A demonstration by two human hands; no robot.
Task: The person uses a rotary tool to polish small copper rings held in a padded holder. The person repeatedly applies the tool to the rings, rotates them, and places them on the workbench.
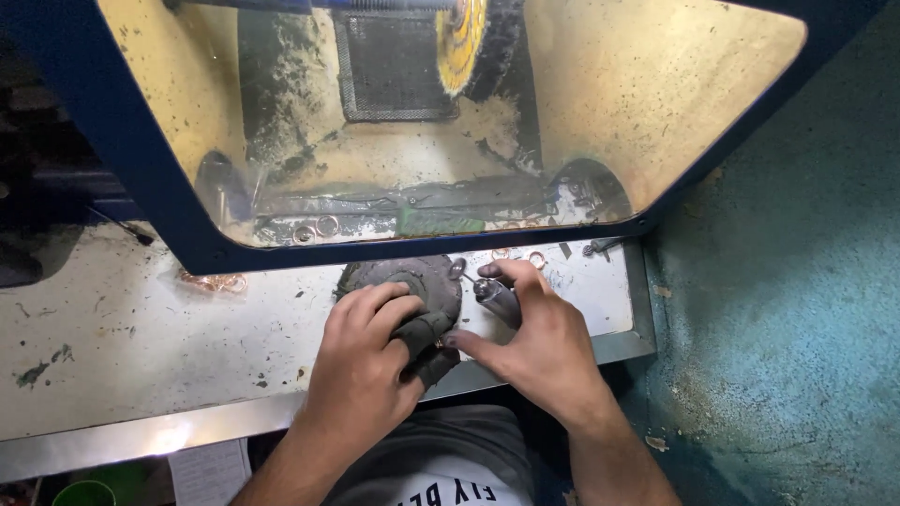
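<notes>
Below, both hands are closed: left [361, 351] grips a dark pad [424, 330], right [539, 342] pinches a grey tool [499, 298].

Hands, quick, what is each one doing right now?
Left hand: closed on a dark grey pad.
Right hand: closed on a small dark tool, thumb touching the pad.

A single head-worn camera looks steeply down, close over the workbench [141, 337] edge, facing the polishing hood [450, 122].

left hand [367, 351] curled, fingers bent; right hand [534, 342] pinching, thumb extended left.
</notes>
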